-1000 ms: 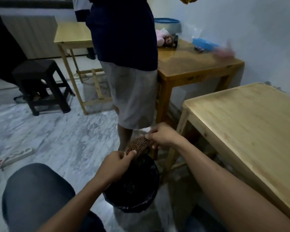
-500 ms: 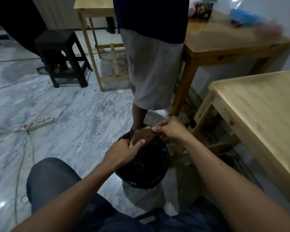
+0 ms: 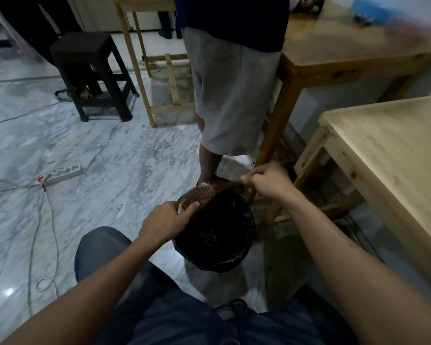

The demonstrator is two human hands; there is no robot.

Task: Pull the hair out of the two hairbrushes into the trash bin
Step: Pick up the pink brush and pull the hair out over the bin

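Between the two hands, over the black trash bin (image 3: 214, 235), the hairbrush (image 3: 201, 195) lies bristles up; the left hand (image 3: 166, 221) grips its near end, and the right hand (image 3: 268, 181) (fingers curled) pinches hair (image 3: 230, 186) at its far end.

One brush (image 3: 201, 195), one bin (image 3: 244, 255), two hands: left (image 3: 164, 221) and right (image 3: 269, 181). Three wooden tables (image 3: 396, 155), one black stool (image 3: 85, 48), one power strip (image 3: 62, 173), one standing person (image 3: 234, 95).
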